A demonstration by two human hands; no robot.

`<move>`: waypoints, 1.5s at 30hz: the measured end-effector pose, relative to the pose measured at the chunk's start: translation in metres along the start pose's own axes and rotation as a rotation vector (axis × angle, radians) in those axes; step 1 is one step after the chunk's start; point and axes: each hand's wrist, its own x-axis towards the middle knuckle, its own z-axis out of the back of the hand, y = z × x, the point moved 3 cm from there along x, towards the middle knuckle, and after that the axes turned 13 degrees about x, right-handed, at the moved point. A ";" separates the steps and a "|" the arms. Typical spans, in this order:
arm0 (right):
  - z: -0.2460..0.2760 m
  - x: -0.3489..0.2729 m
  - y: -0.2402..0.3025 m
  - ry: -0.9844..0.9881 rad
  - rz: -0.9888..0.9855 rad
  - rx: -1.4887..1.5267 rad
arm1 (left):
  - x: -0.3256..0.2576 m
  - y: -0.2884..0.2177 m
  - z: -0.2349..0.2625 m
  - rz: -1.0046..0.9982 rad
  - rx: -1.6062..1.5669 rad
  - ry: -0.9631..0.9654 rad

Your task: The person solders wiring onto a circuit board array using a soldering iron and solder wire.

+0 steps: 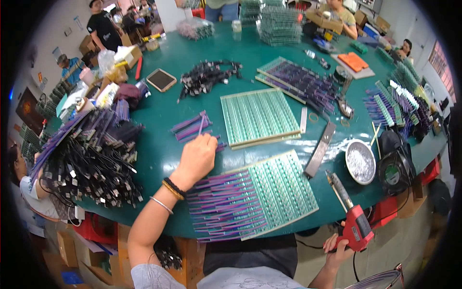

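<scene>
My left hand [198, 153] is closed in a pinch on a thin purple wire strip [202, 123], which points up over a small bunch of purple strips [185, 129] on the table. Below that hand lies a green circuit-board panel [284, 197], its left part covered with rows of purple wire strips [226, 207]. A second green panel, stacked on another [260, 115], lies just beyond. At the lower right, my right hand [339, 244] grips a red-handled soldering gun [358, 226], its metal tip angled up and left beside the panel.
A heap of black cables [106, 159] covers the left side. A metal bowl [360, 163] and a black fan [395, 164] stand at the right. A flat metal bar [321, 149] lies near the panels; a phone [161, 80] lies farther off. Other people are around the table.
</scene>
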 end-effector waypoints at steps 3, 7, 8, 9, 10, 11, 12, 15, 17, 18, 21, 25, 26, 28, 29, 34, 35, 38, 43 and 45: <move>0.003 -0.003 -0.010 -0.012 -0.042 0.045 | -0.007 -0.002 0.001 0.079 -0.011 0.038; -0.004 -0.011 -0.014 -0.016 -0.073 0.119 | -0.017 -0.030 0.033 0.122 -0.178 -0.060; -0.008 -0.010 -0.017 0.004 -0.077 0.135 | -0.020 -0.038 0.042 0.153 -0.227 -0.030; -0.010 -0.011 -0.017 0.020 -0.088 0.145 | -0.020 -0.044 0.049 0.153 -0.222 -0.031; -0.014 -0.013 -0.016 0.041 -0.114 0.146 | -0.024 -0.048 0.056 0.145 -0.312 -0.049; -0.014 -0.020 -0.016 0.048 -0.146 0.144 | -0.029 -0.056 0.061 0.131 -0.408 -0.056; -0.014 -0.027 -0.014 0.051 -0.185 0.138 | -0.031 -0.063 0.070 0.138 -0.421 -0.026; -0.019 -0.035 -0.006 0.080 -0.207 0.146 | -0.042 -0.092 0.094 0.227 -0.657 0.079; -0.026 -0.041 0.007 0.049 -0.265 0.109 | -0.055 -0.110 0.103 0.279 -0.727 0.179; -0.040 -0.036 0.014 0.129 -0.261 0.091 | -0.060 -0.119 0.104 0.305 -0.755 0.214; -0.038 -0.046 0.029 0.228 -0.347 0.012 | -0.073 -0.142 0.099 0.340 -0.735 0.263; -0.022 -0.065 0.035 0.335 -0.400 -0.079 | -0.080 -0.153 0.085 0.363 -0.658 0.285; -0.019 -0.069 0.036 0.371 -0.388 -0.070 | -0.082 -0.155 0.084 0.373 -0.630 0.281; -0.012 -0.076 0.037 0.396 -0.392 -0.064 | -0.084 -0.160 0.087 0.379 -0.635 0.313; -0.009 -0.080 0.038 0.428 -0.378 -0.054 | -0.084 -0.163 0.089 0.373 -0.615 0.300; 0.018 -0.103 0.040 0.329 -0.398 0.057 | -0.080 -0.176 0.089 0.289 -0.535 0.258; 0.021 -0.106 0.042 0.271 -0.394 0.061 | -0.080 -0.177 0.088 0.294 -0.505 0.251; 0.021 -0.107 0.044 0.248 -0.373 0.103 | -0.080 -0.176 0.084 0.305 -0.490 0.261; 0.048 -0.108 0.053 0.473 -0.672 -0.095 | -0.078 -0.176 0.082 0.307 -0.503 0.282; 0.063 -0.118 0.044 0.593 -0.707 -0.002 | -0.077 -0.177 0.082 0.305 -0.491 0.267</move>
